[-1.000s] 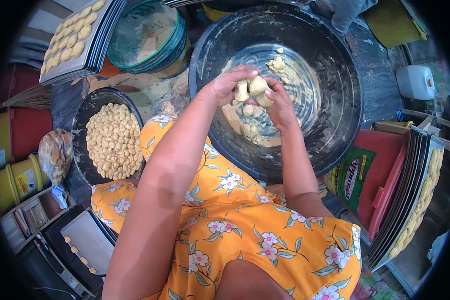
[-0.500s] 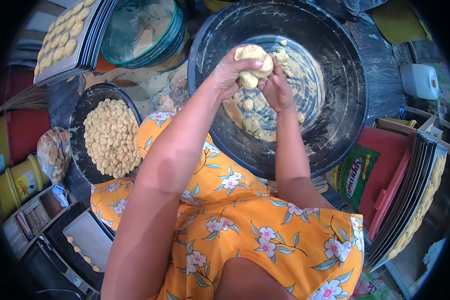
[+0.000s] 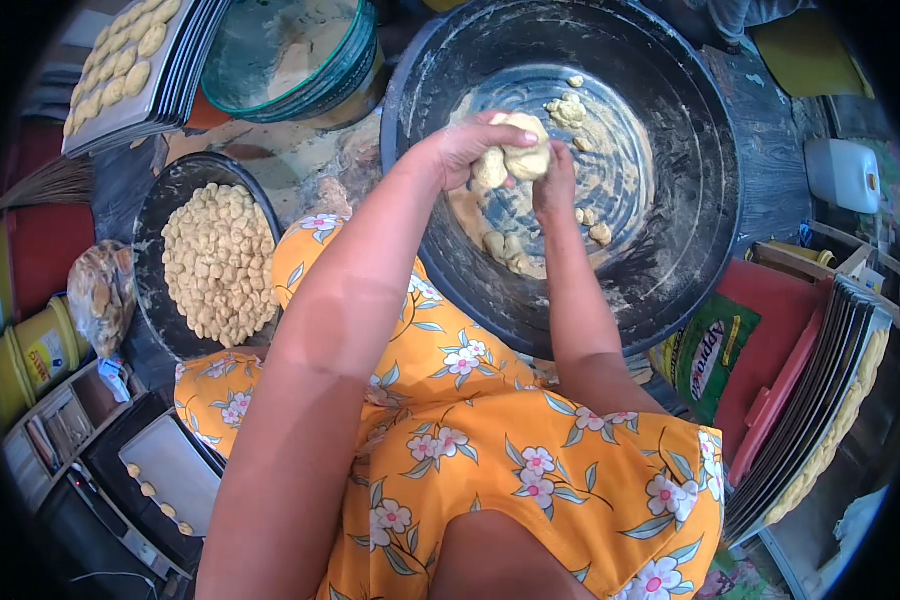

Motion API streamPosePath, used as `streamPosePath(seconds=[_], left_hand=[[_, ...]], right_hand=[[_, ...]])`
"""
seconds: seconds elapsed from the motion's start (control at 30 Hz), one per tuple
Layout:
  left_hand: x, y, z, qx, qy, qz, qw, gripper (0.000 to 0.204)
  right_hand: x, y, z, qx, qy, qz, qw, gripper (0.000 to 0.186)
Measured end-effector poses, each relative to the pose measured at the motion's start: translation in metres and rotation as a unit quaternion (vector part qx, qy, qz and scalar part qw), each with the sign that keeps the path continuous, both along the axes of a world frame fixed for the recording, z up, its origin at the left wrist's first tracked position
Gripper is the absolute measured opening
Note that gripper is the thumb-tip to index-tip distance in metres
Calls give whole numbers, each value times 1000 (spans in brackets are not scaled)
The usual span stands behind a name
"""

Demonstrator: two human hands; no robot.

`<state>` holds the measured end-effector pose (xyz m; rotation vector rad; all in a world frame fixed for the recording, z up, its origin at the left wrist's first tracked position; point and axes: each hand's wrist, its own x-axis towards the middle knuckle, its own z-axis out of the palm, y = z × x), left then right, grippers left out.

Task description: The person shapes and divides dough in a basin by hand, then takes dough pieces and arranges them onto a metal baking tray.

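Observation:
My left hand (image 3: 463, 152) is wrapped round a pale yellow lump of dough (image 3: 527, 132), thumb across its top. A smaller bulge of dough (image 3: 489, 168) pokes out below that thumb. On the lump's right side, my right hand (image 3: 557, 184) is closed against its edge, fingertips partly hidden by it. Both hands are over a wide black basin (image 3: 670, 250), its floor streaked with flour. Small dough pieces lie in it: a cluster (image 3: 567, 110) beyond my right hand, a rounded bit (image 3: 600, 234) beside my right wrist, and a clump (image 3: 507, 248) toward me.
Left of my knee, a black tub (image 3: 150, 235) holds many small dough balls (image 3: 218, 262). A green basin (image 3: 355, 60) with flour stands beyond it. Stacked trays with shaped dough rise at far left (image 3: 160, 75) and right (image 3: 820, 400). A white jug (image 3: 842, 175) stands at right.
My right hand has come down and toward me along the lump's right side. The left hand has tilted the lump slightly lower. The dough cluster beyond the hands now shows more fully.

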<state>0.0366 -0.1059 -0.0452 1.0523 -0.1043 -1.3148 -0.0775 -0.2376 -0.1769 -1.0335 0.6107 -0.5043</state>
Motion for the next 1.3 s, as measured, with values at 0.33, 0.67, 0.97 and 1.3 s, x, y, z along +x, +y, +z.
streamPosePath(seconds=[0.33,0.67,0.97,1.3], left_hand=[[-1,8,2,26,-21,15,999,36],[2,16,-5,69,-54,19,996,43],[4,8,-3,90,-60,36,993,41],[9,8,2,54,-67,18,996,40]], right_hand=[[-31,20,2,97,241,167,951,43],[-104,18,-146,-184,408,475,758,51],[-124,41,-137,-388,341,447,730,48],[-97,10,-107,-516,362,410,659,36]])
